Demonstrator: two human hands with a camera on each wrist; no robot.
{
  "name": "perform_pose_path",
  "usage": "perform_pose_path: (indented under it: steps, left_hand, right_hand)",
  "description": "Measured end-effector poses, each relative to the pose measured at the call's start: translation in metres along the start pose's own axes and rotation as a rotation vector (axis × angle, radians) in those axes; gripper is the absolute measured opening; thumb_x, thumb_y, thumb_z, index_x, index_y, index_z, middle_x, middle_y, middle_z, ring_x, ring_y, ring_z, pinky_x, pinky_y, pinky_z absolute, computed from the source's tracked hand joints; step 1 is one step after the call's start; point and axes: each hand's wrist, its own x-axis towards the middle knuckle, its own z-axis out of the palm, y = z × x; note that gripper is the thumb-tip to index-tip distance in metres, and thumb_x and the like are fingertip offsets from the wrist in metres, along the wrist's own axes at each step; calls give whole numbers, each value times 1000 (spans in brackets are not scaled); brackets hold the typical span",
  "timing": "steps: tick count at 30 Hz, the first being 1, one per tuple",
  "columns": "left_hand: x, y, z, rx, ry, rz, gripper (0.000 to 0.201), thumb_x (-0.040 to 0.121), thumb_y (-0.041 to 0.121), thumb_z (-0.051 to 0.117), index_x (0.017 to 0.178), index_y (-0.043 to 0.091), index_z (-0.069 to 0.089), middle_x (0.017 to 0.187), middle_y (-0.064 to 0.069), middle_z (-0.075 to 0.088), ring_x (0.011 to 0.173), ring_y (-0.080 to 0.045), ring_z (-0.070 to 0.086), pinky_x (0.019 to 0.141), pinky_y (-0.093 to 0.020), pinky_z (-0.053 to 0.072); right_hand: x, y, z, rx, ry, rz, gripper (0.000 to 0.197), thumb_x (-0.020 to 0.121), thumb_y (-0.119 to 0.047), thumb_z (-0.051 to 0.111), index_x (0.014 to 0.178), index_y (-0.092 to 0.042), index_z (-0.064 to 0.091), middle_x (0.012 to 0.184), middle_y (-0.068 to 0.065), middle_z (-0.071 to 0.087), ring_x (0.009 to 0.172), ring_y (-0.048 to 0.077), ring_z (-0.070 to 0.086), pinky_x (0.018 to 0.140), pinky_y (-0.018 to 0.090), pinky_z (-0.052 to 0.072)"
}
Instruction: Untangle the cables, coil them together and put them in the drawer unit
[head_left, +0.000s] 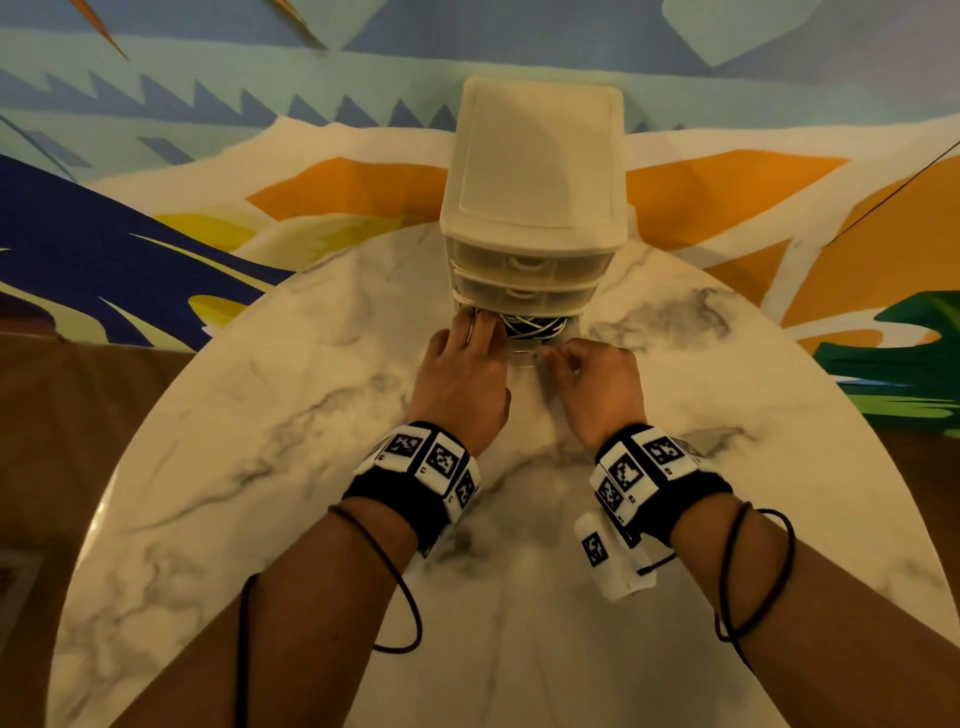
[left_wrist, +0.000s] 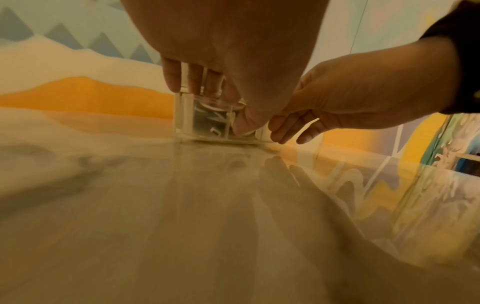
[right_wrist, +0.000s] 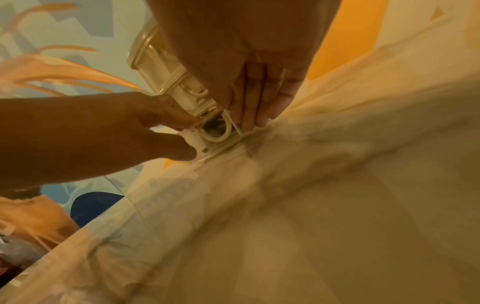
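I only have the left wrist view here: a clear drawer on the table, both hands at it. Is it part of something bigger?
Observer: Yes. The head view shows a white drawer unit with three drawers; only the bottom drawer is pulled out.
Reviewer: Are the cables in it?
Observer: A black and white coil of cables lies inside it.
Reviewer: Is anyone using a handle?
Observer: No. The right wrist view shows a loop handle left free; the left hand grips the front left corner, and the right hand touches the front with straight fingers.
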Motion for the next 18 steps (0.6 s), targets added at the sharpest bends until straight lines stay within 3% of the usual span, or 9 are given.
perform_pose_path:
  steps: [4,6,8,10,12,14,18]
  left_hand:
    - [-11,-11,3,-11,-21,11,69,78,23,58,141,4,38,147,-11,34,138,-29,28,107,-40,30]
    - [-15,-12,-1,-31,23,-16,61,76,22,60,134,6,47,139,-10,43,130,-29,37,102,-40,36]
    - [-19,-11,-5,-60,116,-58,45,73,19,63,116,7,60,121,-10,55,114,-29,49,88,-40,44]
    - [-24,-12,-6,-91,143,-94,33,75,20,61,106,9,61,111,-9,56,104,-28,52,82,-40,44]
    - [-30,-15,-6,-119,76,-138,33,79,23,57,110,11,59,112,-7,55,104,-28,49,83,-39,42]
    - [-36,-15,-6,-132,-17,-167,37,83,25,54,117,13,57,117,-6,52,110,-27,46,89,-39,39]
    - [-50,-13,-6,-133,-77,-192,38,87,28,52,123,16,54,123,-3,50,114,-25,44,94,-38,36]
  right_hand:
    - [4,-7,2,-37,-17,20,36,93,-32,55,60,-19,52,65,14,63,62,26,47,62,32,36]
    - [11,-13,3,-42,-16,29,32,93,-31,55,67,-13,62,70,16,65,67,31,53,63,32,37]
    - [18,-14,5,-23,-8,26,30,93,-28,55,77,-7,69,77,20,67,73,36,58,65,34,41]
    - [18,-11,8,3,-12,13,25,91,-22,56,85,-3,69,84,20,68,79,37,59,69,37,44]
    - [16,-4,12,30,-74,-8,18,88,-13,57,98,-1,64,101,19,64,92,34,58,79,36,44]
    - [16,-2,11,38,-168,5,27,86,-11,60,111,-1,56,115,17,55,105,32,53,89,36,42]
    - [17,-5,3,61,-307,18,43,87,-16,62,126,-4,49,128,14,52,116,28,52,94,31,40]
